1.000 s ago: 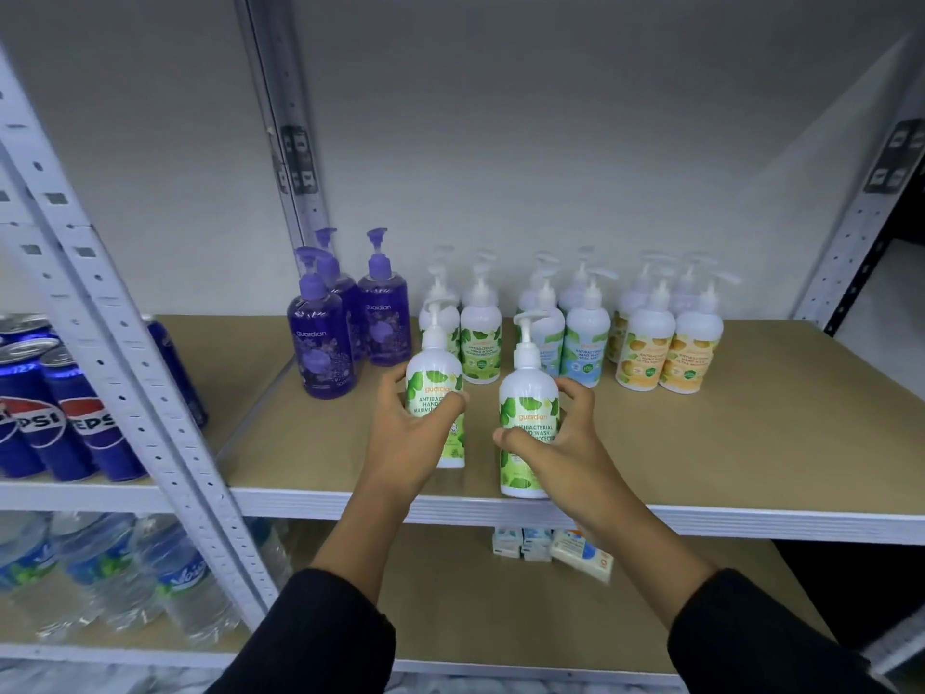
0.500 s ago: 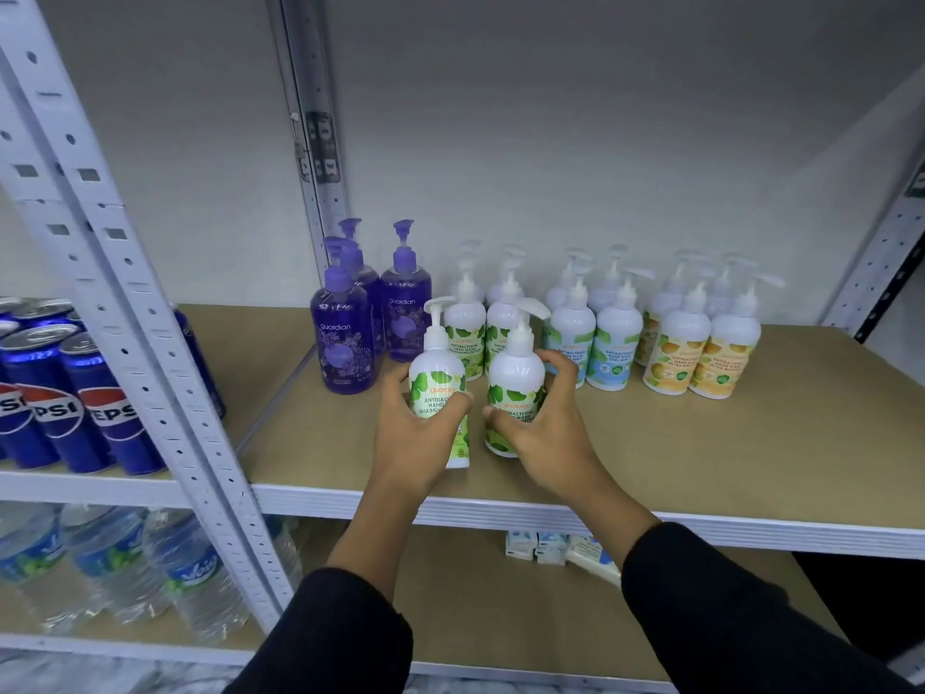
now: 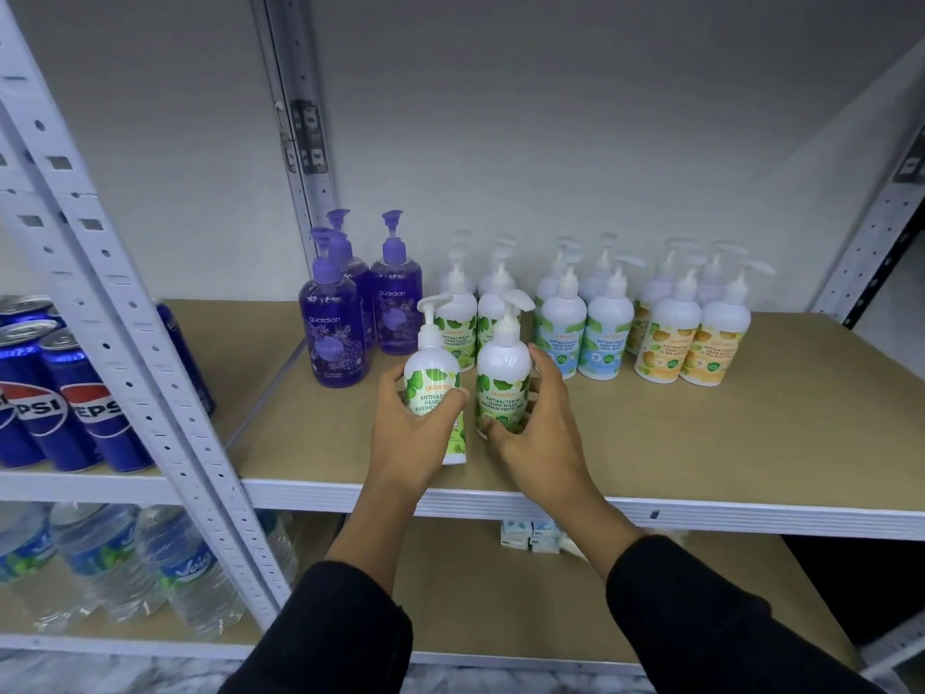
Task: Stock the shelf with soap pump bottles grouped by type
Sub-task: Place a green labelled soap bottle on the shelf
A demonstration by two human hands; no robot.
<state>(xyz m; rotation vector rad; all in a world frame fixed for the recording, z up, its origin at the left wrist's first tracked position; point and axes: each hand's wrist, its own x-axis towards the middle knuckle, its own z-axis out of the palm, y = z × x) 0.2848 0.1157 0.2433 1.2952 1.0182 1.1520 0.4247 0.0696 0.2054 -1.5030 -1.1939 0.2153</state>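
Two white pump bottles with green leaf labels stand near the front of the tan shelf board. My left hand grips the left green bottle. My right hand grips the right green bottle, which stands a little further back. Behind them stand more green-label bottles. Further right are the blue-label bottles and the yellow-label bottles. Three purple pump bottles stand at the back left.
A white perforated upright divides this bay from the left one, where blue Pepsi cans stand. Water bottles lie on the lower left shelf. Small boxes sit on the lower shelf under the board's white front edge.
Both hands have pushed the two green bottles further back on the shelf, toward the other green-label bottles. The right bottle has moved further than the left.
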